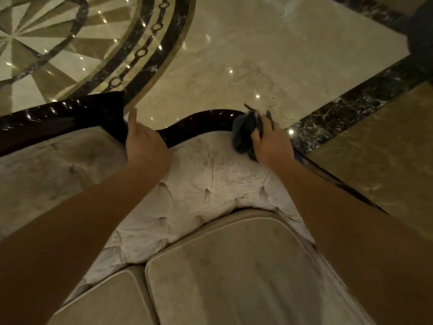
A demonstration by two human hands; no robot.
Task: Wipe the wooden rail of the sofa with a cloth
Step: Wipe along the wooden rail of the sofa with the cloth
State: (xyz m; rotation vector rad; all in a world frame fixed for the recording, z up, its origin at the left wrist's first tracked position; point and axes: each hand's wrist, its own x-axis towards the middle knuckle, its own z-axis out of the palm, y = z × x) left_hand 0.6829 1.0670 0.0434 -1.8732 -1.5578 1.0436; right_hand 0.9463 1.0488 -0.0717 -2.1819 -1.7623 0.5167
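Fingers (257,134) of the right hand (273,146) were curled tight around a bunched dark cloth (244,134), pressing it against the glossy dark wooden rail (206,120) where the rail curved over the top of the sofa back. Part of the cloth bulged out to the left of the knuckles and lay on the pale tufted upholstery (210,174) just below the rail. The left hand (145,146) rested on the same rail further along, its fingers bent over the far edge and its thumb stretched out straight; it held nothing but the wood. Both bare forearms reached forward over two beige seat cushions (234,273). Beyond the rail lay a polished marble floor (257,55) with a dark inlaid border. No containers appeared.
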